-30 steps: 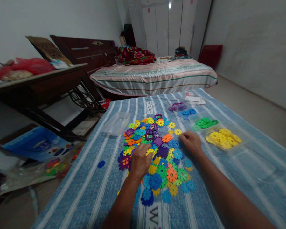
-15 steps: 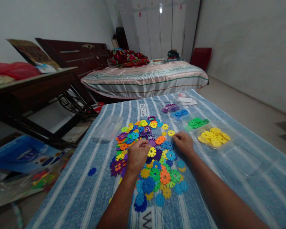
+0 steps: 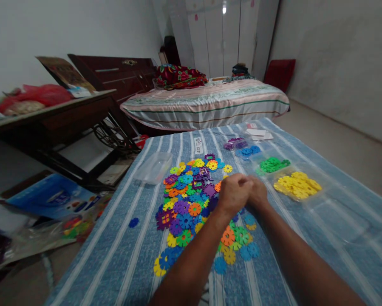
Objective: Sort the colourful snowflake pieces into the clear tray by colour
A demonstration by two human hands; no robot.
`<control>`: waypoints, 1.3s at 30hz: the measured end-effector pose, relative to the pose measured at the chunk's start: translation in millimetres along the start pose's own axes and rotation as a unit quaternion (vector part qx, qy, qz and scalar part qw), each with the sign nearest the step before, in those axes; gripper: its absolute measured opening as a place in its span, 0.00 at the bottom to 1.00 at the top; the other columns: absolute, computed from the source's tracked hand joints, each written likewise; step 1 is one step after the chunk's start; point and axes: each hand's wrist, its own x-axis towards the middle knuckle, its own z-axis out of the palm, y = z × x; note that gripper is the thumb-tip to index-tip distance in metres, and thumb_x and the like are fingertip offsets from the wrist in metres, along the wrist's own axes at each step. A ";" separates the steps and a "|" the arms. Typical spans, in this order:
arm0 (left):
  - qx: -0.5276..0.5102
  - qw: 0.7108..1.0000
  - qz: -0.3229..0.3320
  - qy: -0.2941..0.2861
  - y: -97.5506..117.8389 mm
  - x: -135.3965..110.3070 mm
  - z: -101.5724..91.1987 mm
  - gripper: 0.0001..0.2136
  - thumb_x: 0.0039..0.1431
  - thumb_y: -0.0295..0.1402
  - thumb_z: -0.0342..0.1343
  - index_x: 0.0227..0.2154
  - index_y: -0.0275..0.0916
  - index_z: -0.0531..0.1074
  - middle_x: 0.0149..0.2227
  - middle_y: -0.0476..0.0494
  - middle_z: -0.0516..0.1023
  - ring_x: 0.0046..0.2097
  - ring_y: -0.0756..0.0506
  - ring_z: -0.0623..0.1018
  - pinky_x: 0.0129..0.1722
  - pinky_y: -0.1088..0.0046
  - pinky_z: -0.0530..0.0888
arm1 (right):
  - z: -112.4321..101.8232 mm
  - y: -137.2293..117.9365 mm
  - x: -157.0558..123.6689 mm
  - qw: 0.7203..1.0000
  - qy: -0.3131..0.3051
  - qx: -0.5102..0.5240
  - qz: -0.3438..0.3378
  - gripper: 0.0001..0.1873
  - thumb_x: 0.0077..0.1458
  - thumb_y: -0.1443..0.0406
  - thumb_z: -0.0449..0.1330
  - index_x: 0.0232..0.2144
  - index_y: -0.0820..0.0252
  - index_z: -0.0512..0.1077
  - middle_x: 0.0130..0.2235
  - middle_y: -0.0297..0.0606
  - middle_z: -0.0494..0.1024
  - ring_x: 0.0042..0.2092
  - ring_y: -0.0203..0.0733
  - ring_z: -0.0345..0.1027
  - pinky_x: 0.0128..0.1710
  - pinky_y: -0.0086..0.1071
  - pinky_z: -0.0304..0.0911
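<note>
My left hand and my right hand meet above the right side of a heap of colourful notched plastic discs. The fingers of both hands are bent and closed together. Whatever they hold is hidden behind the knuckles. Below and left of them spread the discs, among them an orange disc, a purple disc and a green disc. Square purple window-like pieces lie in the heap too. To the right of my hands stands a clear tray of yellow discs.
Beyond the yellow ones sit green discs, blue discs and purple discs in clear containers. A clear plastic box stands at the left, a lone blue disc nearer me. Striped cloth covers the surface.
My left hand has moved right, from over the middle of the heap to my right hand. The hands were apart before and now touch. The view has turned slightly left.
</note>
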 end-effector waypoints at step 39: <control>0.347 0.937 -0.047 -0.015 -100.2 -75.0 -158.6 0.13 0.57 0.34 0.59 0.45 0.39 0.80 0.59 0.37 0.75 0.59 0.36 0.74 0.60 0.55 0.72 | -13.5 -5.9 -5.5 0.993 0.009 0.110 0.034 0.20 0.46 0.50 0.54 0.23 0.57 0.78 0.30 0.41 0.78 0.36 0.50 0.72 0.38 0.40 0.61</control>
